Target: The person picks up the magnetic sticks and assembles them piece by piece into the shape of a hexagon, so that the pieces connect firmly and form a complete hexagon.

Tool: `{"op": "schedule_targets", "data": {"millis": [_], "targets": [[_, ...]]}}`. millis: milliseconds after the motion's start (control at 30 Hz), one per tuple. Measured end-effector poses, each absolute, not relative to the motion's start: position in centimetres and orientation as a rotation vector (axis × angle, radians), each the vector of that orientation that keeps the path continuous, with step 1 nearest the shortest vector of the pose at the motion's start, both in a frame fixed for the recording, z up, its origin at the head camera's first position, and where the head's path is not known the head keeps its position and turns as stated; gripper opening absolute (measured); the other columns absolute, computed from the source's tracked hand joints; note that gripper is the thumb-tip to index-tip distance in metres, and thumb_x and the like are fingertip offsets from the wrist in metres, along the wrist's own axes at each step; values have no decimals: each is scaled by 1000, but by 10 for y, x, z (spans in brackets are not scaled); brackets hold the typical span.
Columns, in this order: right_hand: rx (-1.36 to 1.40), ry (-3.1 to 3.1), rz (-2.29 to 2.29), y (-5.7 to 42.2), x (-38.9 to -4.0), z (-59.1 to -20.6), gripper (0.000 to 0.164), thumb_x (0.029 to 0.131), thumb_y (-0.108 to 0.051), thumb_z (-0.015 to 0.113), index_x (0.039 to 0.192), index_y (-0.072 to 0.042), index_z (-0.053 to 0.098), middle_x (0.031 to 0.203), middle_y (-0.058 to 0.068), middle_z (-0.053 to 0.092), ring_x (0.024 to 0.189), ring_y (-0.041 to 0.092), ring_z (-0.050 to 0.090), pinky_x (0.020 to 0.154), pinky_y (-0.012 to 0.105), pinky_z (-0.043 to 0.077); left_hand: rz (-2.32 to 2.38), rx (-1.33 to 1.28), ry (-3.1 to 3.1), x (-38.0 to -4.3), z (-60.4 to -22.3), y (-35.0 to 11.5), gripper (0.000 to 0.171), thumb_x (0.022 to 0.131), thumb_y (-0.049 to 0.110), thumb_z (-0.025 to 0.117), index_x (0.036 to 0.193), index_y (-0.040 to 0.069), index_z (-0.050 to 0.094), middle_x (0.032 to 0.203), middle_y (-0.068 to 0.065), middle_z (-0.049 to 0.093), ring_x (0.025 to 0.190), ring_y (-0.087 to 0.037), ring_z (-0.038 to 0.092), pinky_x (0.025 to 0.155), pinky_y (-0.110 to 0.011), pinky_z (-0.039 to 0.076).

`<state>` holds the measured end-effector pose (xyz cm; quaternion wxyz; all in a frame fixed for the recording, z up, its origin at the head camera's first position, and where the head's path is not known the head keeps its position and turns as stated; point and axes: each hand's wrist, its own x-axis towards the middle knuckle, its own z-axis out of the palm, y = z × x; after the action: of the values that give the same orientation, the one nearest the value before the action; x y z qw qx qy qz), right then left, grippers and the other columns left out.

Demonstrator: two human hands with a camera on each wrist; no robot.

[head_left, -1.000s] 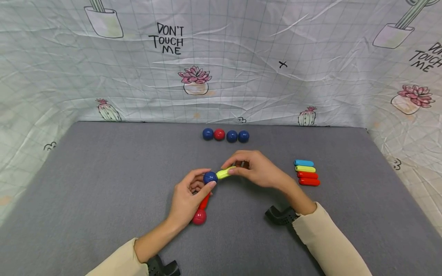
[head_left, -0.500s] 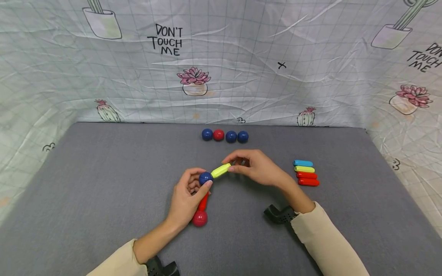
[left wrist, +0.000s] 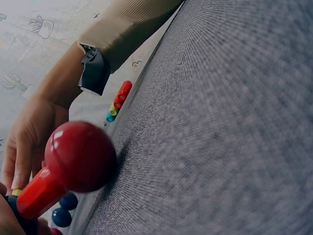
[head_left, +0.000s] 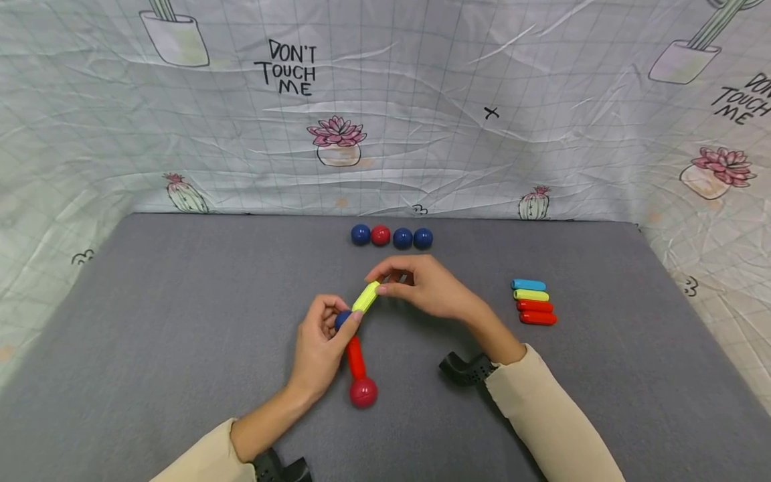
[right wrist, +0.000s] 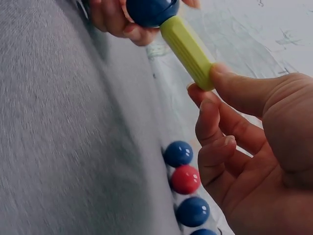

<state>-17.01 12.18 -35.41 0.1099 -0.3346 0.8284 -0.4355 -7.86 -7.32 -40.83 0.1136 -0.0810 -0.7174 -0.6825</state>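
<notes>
My left hand (head_left: pixel 319 341) grips a blue ball (right wrist: pixel 152 9) between thumb and fingers, which cover part of it in the head view. A red rod (head_left: pixel 356 358) runs from that ball toward me and ends in a red ball (head_left: pixel 363 392). On the ball's far side a yellow-green rod (right wrist: pixel 188 51) touches it, slanting up and to the right in the head view. My right hand (head_left: pixel 424 284) pinches the outer end of this rod between thumb and forefinger. In the left wrist view the red ball hangs close to the camera.
At the back of the grey table (head_left: pixel 181 301) several balls stand in a row, among them a red one (head_left: pixel 381 235). To the right lie a blue rod (head_left: pixel 529 284), a yellow-green one (head_left: pixel 531 295) and two red ones (head_left: pixel 538 318). A printed cloth (head_left: pixel 421 134) hangs behind.
My right hand has moved left with the yellow-green rod, which now slants more steeply. The blue ball has shifted left, and the red rod and ball have swung to the right and toward me.
</notes>
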Motion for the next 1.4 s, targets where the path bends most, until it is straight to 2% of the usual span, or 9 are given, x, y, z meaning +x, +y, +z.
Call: {"op": "schedule_targets", "data": {"millis": [100,233,433,600,867,1133,1267,1400], "targets": [[-1002,2416,-1299,116,-169,-357,18,93,-16,65,110,-13,70,91,-9,65,75,12,56,64,31,46,-1979,-201,-2112,-79,-409,-73,20,90,8,67,98,1,51,75,-8,55,55,-9,45,50,-20,34],[-1008,2405,-1314,110,-167,-361,17,93,-16,65,109,-13,70,90,-9,65,73,12,56,63,29,46,-1996,-158,-2116,-76,-397,-71,22,89,3,67,103,-4,52,85,-11,62,60,-10,51,55,-18,39],[-985,2420,-1331,111,-168,-362,17,92,-17,66,108,-13,70,94,-11,66,77,10,58,65,32,48,-1952,-195,-2139,-71,-382,-69,26,87,-5,66,110,-7,55,86,-14,64,50,-7,38,43,-22,30],[-876,2529,-1398,123,-175,-359,17,92,-19,67,107,-13,71,99,-10,66,83,9,59,68,34,50,-1910,-215,-2154,-70,-380,-69,30,85,-6,68,114,-5,59,87,-12,63,52,-8,41,43,-23,32],[-611,2793,-1463,153,-193,-361,22,91,-21,68,111,-13,69,100,0,65,84,16,59,66,34,47,-1861,-239,-2158,-70,-379,-69,32,82,-9,69,113,-3,62,89,-12,63,52,-9,42,41,-22,33],[-406,2869,-1485,170,-205,-372,25,91,-18,68,116,-12,67,112,13,60,87,22,60,60,35,47,-1852,-247,-2158,-70,-381,-70,32,82,-10,69,112,-3,63,90,-12,64,55,-11,49,44,-21,37],[-399,2890,-1467,172,-207,-377,26,91,-15,68,116,-11,66,110,14,58,85,22,58,60,34,45,-1856,-230,-2178,-70,-380,-69,30,82,-8,70,111,-2,65,84,-12,65,57,-12,52,46,-20,40],[-404,2913,-1460,174,-208,-383,27,90,-13,68,117,-11,65,106,14,57,82,21,55,63,34,42,-1844,-212,-2205,-69,-379,-69,29,82,-7,70,110,-1,66,70,-8,61,52,-11,46,42,-20,35]]}}
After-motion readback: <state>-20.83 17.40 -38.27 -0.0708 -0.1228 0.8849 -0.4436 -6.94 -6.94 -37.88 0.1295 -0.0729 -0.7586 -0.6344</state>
